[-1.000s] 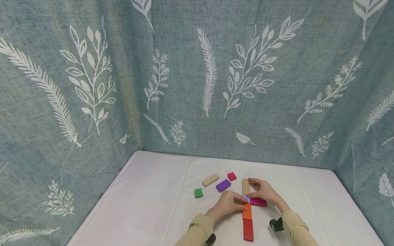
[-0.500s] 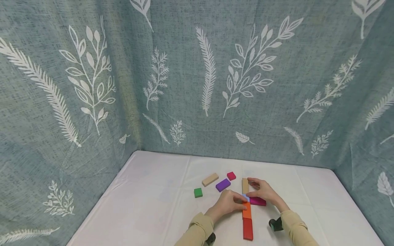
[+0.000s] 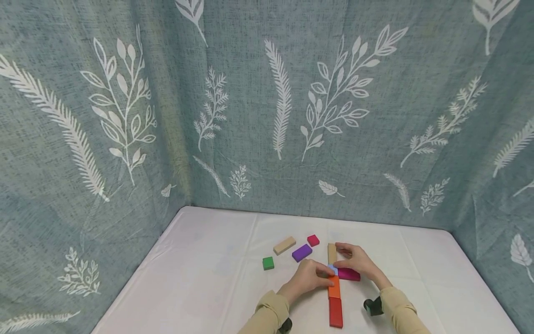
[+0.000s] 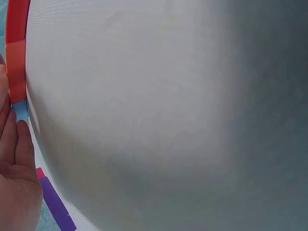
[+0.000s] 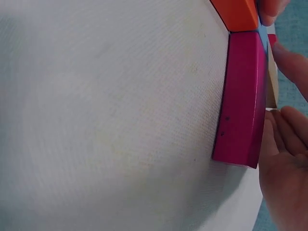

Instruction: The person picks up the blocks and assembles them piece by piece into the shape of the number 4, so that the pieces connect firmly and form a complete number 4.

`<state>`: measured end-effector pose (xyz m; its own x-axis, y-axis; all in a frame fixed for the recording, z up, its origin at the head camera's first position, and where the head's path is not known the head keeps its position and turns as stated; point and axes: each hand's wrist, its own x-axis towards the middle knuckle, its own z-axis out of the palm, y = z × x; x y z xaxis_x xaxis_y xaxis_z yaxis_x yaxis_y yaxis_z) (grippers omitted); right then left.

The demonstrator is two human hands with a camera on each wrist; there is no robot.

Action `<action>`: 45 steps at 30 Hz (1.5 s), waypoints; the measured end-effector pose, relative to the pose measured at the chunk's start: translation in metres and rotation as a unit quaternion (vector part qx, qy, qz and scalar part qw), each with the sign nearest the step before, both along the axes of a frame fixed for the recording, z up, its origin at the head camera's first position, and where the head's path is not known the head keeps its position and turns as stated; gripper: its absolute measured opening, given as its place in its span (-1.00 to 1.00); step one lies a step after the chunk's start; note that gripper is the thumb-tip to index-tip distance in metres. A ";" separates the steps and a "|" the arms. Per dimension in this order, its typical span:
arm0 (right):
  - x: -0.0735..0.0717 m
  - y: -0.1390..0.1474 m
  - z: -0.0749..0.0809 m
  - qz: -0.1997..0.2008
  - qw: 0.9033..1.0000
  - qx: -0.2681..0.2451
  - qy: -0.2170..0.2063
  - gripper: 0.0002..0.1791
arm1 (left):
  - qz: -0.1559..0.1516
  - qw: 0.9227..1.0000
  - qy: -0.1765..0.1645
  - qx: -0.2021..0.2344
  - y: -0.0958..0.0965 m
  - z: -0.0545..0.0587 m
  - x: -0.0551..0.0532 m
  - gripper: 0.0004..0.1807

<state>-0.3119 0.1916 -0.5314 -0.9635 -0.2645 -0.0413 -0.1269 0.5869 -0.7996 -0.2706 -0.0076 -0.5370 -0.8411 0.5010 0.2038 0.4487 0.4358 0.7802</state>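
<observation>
A row of wooden blocks lies on the white table: a red block (image 3: 335, 313), an orange block (image 3: 334, 290), a light blue block (image 3: 332, 269) and a tan block (image 3: 332, 253). A magenta block (image 3: 349, 274) sticks out to the right beside the blue one. My left hand (image 3: 308, 278) touches the row from the left, thumb by the orange block and fingertips at the blue one. From the right, my right hand (image 3: 359, 262) has its thumb by the blue block and its fingers near the tan block's far end. Fingers partly hide the blue block.
Left of the row lie a loose tan block (image 3: 284, 246), a purple block (image 3: 302, 253), a green block (image 3: 268, 263) and a small crimson block (image 3: 313, 240). A leaf-patterned curtain (image 3: 250, 116) surrounds the table (image 3: 187, 278) at the back and sides.
</observation>
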 end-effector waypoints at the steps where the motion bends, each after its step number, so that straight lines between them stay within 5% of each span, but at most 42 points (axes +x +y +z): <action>1: 0.001 0.000 0.001 -0.003 1.000 -0.003 0.001 -0.28 | 0.000 1.000 -0.003 0.001 0.000 0.000 0.000 -0.78; 20: 0.002 0.012 0.033 -0.013 0.995 -0.086 0.056 -0.32 | 0.001 1.000 -0.006 0.011 0.001 0.000 -0.002 -0.77; 31: 0.018 0.016 0.049 -0.024 0.991 -0.102 0.089 -0.37 | -0.002 1.000 0.000 0.005 0.001 -0.001 -0.002 -0.78; 45: 0.041 0.016 0.030 -0.022 0.989 -0.115 0.087 -0.46 | 0.005 1.000 -0.014 0.005 0.003 -0.001 -0.003 -0.77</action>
